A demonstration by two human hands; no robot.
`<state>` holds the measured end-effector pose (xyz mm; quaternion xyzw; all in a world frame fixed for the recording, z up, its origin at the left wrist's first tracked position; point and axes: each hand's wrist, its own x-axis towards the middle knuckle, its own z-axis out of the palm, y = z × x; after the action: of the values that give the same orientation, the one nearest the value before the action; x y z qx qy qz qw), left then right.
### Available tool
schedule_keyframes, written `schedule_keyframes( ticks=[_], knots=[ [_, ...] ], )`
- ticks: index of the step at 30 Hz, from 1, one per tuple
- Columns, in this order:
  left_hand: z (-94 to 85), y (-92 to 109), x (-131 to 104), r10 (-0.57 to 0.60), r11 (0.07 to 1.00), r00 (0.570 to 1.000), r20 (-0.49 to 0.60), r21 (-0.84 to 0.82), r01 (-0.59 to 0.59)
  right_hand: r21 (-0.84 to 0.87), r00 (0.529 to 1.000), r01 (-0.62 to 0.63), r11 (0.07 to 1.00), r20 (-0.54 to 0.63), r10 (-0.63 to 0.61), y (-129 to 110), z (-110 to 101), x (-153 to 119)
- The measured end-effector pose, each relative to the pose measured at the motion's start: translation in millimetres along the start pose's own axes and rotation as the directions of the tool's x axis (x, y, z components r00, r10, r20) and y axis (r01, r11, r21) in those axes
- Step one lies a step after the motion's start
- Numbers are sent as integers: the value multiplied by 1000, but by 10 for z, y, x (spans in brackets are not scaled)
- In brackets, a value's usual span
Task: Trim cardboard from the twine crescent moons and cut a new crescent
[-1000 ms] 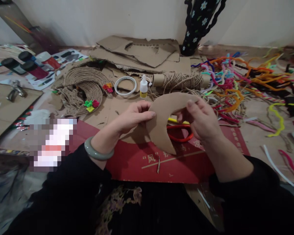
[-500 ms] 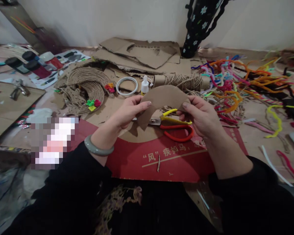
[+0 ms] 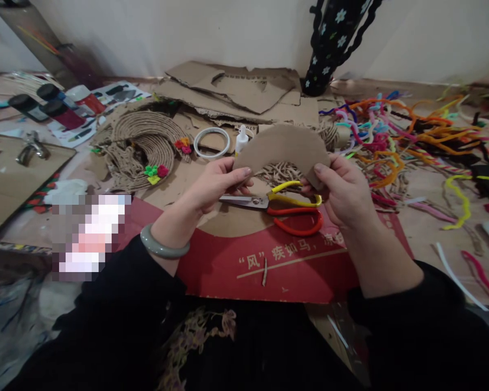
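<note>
My left grip [image 3: 212, 187] and my right grip [image 3: 346, 190] each pinch one end of the cardboard crescent [image 3: 285, 144], plain brown, at twelve o'clock from the scissors [image 3: 263, 202]. Its long axis runs nine to three; its arch points to twelve.

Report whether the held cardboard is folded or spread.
Spread: the cardboard arches from left hand to right hand, no crease showing.

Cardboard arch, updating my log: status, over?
Left hand, right hand: pinching opposite ends of the cardboard arch. Arch held up, outer curve uppermost in view. Scissors lie close by.
</note>
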<state>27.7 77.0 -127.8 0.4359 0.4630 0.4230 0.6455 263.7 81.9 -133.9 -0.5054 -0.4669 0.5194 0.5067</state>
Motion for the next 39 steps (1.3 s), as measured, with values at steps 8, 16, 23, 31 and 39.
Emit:
schedule_keyframes(
  ticks=[8, 16, 23, 31, 39],
  knots=[
    [-37, 12, 11, 52, 997, 998, -24, 52, -51, -45, 999, 36, 998, 20, -35, 6, -26, 18],
    [-35, 26, -1, 25, 999, 999, -29, 35, -24, -16, 1000, 16, 1000, 6, -16, -12, -10, 17],
    [-62, 6, 62, 136, 989, 975, -179, -38, -145, -82, 987, 21, 996, 163, -7, 33, -33, -6],
    [-75, 37, 66, 117, 986, 967, -227, -87, -140, -179, 956, 41, 983, 292, 13, -20, -25, -73],
    [20, -40, 26, 120, 957, 983, -139, -248, -152, -257, 932, 92, 962, 363, 8, 46, 82, -156]
  ],
)
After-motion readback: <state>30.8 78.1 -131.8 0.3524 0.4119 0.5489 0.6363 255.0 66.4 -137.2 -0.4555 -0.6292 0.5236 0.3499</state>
